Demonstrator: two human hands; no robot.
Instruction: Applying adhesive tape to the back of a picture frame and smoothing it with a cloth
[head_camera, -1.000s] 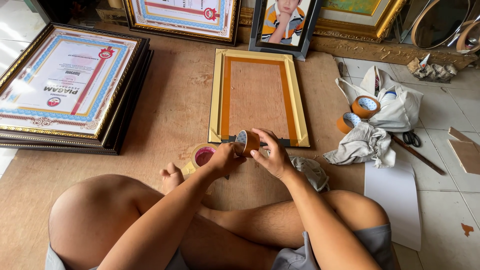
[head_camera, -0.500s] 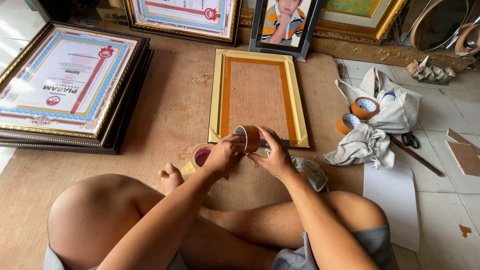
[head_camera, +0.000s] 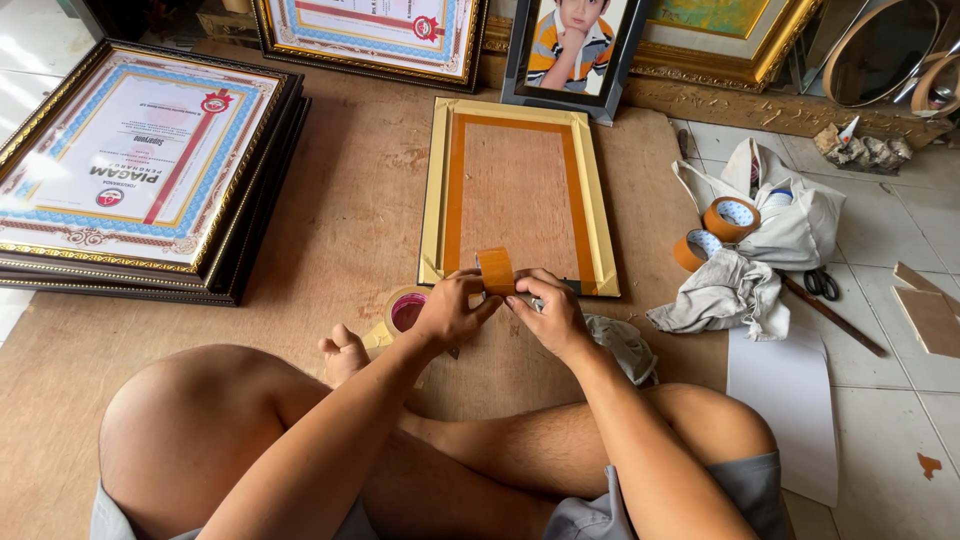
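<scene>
Left hand (head_camera: 448, 312) is curling closed, thumb and fingers pinching the near side of a roll of brown tape (head_camera: 495, 271); right hand (head_camera: 552, 312) is likewise closing, fingertips gripping the same roll from the other side, so both hands are clamping one item between them. The roll is standing on edge, held just above the bottom rail of a gold picture frame (head_camera: 517, 196) that is lying face down on a brown board (head_camera: 340, 200) spread on the floor; whether the roll is touching the rail cannot be told. Brown tape strips are running along the inner border of the frame back: left, top and right sides visibly taped, the bottom side hidden by the hands. Just left of the left hand, a second tape roll (head_camera: 403, 310) with a pink core is lying flat on the board, beside the person's bare foot (head_camera: 342, 352). The person is sitting cross-legged, knees framing the work. To the right, on the tiled floor, two more tape rolls (head_camera: 731, 218) are resting against a white cloth bag (head_camera: 800, 215), with a grey rag (head_camera: 730, 295) below them, scissors (head_camera: 822, 284) near the bag, and a white sheet of paper (head_camera: 785, 400) lying nearer the right knee. Tape roll count: four visible. At left, a stack of dark-framed certificates (head_camera: 135, 170) is sitting on the board; exact count in the stack unclear. Along the back, one more framed certificate (head_camera: 370, 35) and one framed portrait photo (head_camera: 570, 45) are leaning upright.
</scene>
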